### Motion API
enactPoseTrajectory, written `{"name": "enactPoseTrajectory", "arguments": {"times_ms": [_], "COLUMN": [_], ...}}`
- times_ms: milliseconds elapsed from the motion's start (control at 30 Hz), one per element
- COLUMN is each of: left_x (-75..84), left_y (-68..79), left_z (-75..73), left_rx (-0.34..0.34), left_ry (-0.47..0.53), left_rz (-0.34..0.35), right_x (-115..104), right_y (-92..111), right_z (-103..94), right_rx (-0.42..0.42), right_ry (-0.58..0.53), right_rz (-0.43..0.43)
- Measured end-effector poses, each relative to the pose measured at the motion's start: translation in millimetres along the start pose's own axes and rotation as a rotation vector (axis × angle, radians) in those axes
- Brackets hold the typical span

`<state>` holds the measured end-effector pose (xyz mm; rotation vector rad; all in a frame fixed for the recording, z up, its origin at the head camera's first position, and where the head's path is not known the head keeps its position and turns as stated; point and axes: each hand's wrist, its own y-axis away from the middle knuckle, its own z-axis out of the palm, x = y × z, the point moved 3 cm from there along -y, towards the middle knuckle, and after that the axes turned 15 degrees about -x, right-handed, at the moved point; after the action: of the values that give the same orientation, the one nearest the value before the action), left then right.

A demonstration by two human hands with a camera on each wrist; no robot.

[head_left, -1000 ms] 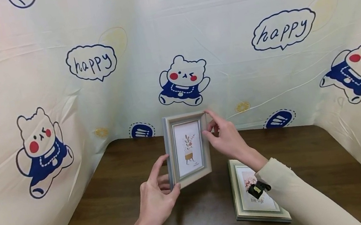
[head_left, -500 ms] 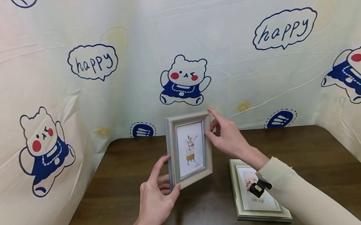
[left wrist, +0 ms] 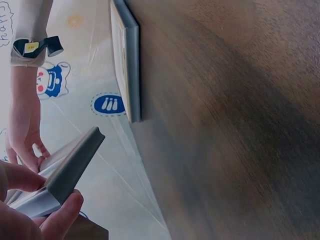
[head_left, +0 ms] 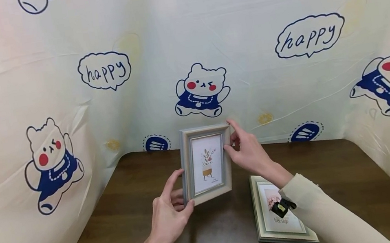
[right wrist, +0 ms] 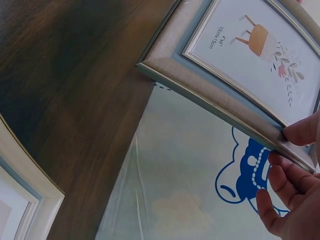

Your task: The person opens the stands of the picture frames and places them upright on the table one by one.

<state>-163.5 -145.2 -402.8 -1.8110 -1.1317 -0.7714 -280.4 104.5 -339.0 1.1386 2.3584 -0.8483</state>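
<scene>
A pale picture frame (head_left: 207, 165) with a potted-plant print is held upright above the table, turned slightly to one side. My left hand (head_left: 170, 217) grips its lower left edge, thumb on the front and fingers round the side. At the upper right corner, my right hand (head_left: 248, 151) pinches it between thumb and fingers; the right wrist view shows that thumb on the picture frame's face (right wrist: 225, 100). A second picture frame (head_left: 282, 225), with a pink flower print, lies face up on the table below my right forearm, which partly covers it.
The dark brown wooden table (head_left: 120, 230) stretches to a white curtain (head_left: 238, 1) printed with bears and "happy" bubbles, which surrounds it at the back and sides. A small black device (head_left: 282, 207) is strapped at my right wrist.
The held picture frame has turned a little more towards me, its face showing wider. Both hands keep their hold. The whole view has shifted slightly; the lying picture frame stays put.
</scene>
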Motion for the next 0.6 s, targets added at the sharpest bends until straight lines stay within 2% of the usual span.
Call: {"name": "enactPoseTrajectory", "arguments": {"times_ms": [200,600], "left_x": [-1.4,-7.8], "left_y": [-3.7,-2.7], "left_z": [-1.1,-1.0], "left_rx": [-0.017,-0.002], "left_ry": [-0.027,-0.06], "left_rz": [0.017,0.009], "right_x": [3.0,-0.7], "right_y": [2.3,5.2], "right_z": [0.4,2.4], "right_rx": [0.019,-0.001], "right_ry": [0.034,0.032], "right_rz": [-0.016,-0.008]}}
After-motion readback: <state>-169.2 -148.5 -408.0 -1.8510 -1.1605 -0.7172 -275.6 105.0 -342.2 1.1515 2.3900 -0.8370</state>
